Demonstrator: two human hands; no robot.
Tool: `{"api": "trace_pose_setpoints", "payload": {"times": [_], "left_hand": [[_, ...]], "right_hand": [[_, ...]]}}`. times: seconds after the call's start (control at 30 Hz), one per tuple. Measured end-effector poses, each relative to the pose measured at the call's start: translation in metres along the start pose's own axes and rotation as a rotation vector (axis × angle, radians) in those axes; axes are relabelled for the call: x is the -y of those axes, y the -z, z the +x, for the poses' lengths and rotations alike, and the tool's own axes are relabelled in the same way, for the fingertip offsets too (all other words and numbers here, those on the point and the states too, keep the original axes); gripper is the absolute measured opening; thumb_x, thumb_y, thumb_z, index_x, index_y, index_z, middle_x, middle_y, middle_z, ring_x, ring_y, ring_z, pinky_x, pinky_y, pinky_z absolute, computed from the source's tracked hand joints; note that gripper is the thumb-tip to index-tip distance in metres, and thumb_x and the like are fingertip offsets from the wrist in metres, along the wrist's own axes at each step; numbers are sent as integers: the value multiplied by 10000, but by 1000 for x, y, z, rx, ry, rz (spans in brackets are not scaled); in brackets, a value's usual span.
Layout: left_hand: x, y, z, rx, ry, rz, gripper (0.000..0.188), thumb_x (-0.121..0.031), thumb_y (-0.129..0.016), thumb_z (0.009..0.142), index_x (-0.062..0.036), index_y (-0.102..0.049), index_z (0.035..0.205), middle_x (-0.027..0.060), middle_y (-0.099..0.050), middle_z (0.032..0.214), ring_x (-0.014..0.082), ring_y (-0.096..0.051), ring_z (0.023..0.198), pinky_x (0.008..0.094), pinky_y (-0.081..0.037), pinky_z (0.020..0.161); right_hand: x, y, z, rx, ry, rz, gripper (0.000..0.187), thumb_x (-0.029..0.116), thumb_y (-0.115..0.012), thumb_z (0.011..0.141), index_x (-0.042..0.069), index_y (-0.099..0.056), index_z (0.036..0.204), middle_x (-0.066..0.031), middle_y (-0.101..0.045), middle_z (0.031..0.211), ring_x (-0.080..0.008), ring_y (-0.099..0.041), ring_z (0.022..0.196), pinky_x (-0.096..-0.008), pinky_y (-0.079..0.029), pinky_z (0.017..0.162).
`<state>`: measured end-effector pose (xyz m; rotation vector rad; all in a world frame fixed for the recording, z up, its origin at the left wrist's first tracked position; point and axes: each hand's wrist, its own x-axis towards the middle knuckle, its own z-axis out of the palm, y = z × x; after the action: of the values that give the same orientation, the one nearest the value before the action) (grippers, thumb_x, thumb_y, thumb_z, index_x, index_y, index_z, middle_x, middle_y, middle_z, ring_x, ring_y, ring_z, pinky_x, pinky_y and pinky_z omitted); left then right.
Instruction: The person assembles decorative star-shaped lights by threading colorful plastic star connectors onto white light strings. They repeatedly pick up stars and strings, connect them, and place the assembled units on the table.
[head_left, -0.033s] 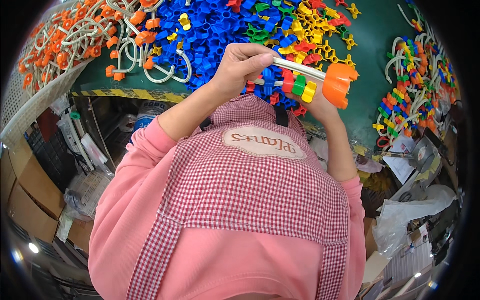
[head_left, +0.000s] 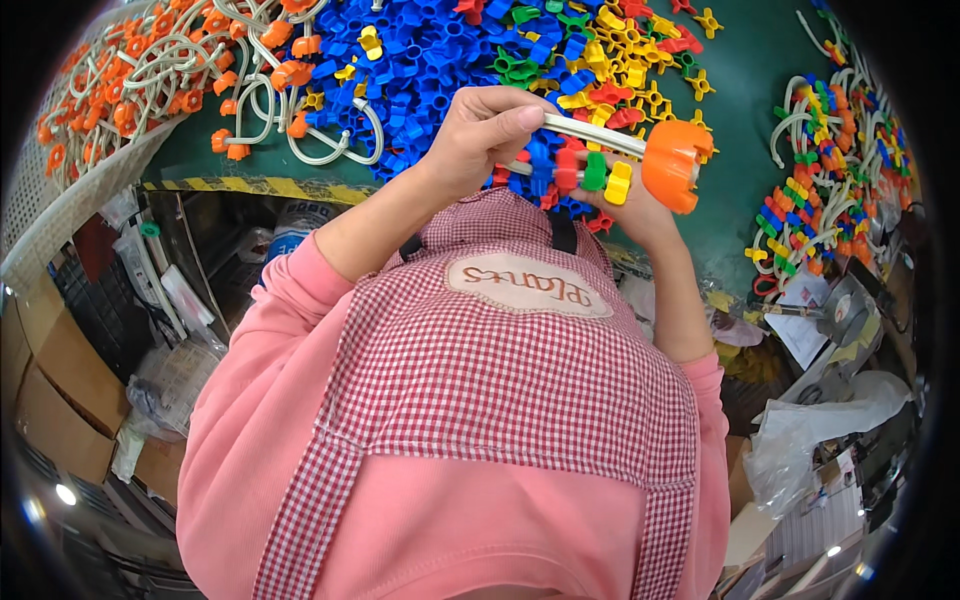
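My left hand [head_left: 480,140] is closed, thumb and fingers pinching a pale braided cord [head_left: 595,135]. The cord's upper strand runs right into an orange scalloped cup [head_left: 678,165]. A lower strand carries a blue piece [head_left: 541,170], a red piece [head_left: 567,170], a green piece [head_left: 594,171] and a yellow piece [head_left: 619,184], all small plastic parts. My right hand [head_left: 640,212] is behind and beneath this row, at the red and yellow pieces, and appears closed on them. Its fingers are largely hidden by the pieces and the cup.
A large heap of blue pieces [head_left: 420,70] lies ahead, with yellow pieces [head_left: 625,70] beside it. A pale basket [head_left: 75,225] and orange-capped cords [head_left: 180,65] are at left. Threaded cords [head_left: 815,215] lie at right. Yellow-black tape [head_left: 270,188] marks the table edge.
The red and green pieces have shifted slightly left along the cord. The orange cup has moved a little up and left. My left hand is almost still.
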<state>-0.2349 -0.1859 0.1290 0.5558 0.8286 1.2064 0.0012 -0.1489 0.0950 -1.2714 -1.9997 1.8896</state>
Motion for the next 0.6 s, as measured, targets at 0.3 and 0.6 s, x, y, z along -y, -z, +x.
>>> {"api": "trace_pose_setpoints", "payload": {"times": [0.3, 0.6], "left_hand": [[-8, -3, 5, -149, -10, -286, 336, -360, -480, 928, -46, -577, 1000, -78, -232, 530, 47, -210, 440, 217, -193, 418], [-4, 44, -11, -526, -197, 452, 505, -361, -518, 915, -71, -426, 1319, 111, -464, 1271, 233, -441, 1139, 348, -362, 966]], "right_hand": [[15, 8, 6, -395, 392, 105, 282, 163, -553, 885, -19, -615, 1091, -104, -494, 1219, -194, -511, 1072, -288, -440, 855], [-55, 96, 36, -896, 227, 734, 175, 108, -491, 905, -26, -553, 998, -107, -619, 874, -150, -589, 724, -239, -491, 651]]}}
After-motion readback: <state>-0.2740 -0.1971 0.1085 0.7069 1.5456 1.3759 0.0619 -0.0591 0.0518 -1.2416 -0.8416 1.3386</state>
